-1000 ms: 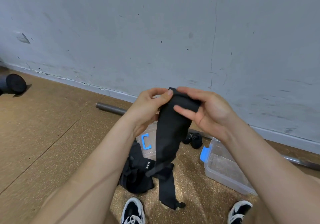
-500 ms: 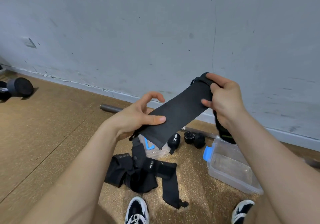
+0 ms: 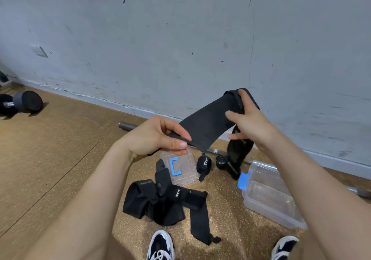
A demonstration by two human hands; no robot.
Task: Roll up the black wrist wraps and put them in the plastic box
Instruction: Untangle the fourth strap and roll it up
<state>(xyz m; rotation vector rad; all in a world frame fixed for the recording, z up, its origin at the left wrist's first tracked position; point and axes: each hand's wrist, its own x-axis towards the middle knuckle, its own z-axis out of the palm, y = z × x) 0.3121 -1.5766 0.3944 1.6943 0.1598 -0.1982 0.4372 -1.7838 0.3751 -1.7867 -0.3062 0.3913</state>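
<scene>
Two rolled wraps [image 3: 204, 164] lie between lid [image 3: 185, 172] and plastic box [image 3: 269, 199].

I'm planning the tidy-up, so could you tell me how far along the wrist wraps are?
Two rolled wraps lie on the floor outside the plastic box. Left hand and right hand hold one wrap stretched, unrolled. A loose pile waits by the lid.

Bare forearms [image 3: 84, 209], black-and-white sneakers [image 3: 160, 243] (white laces [image 3: 161, 255])
</scene>
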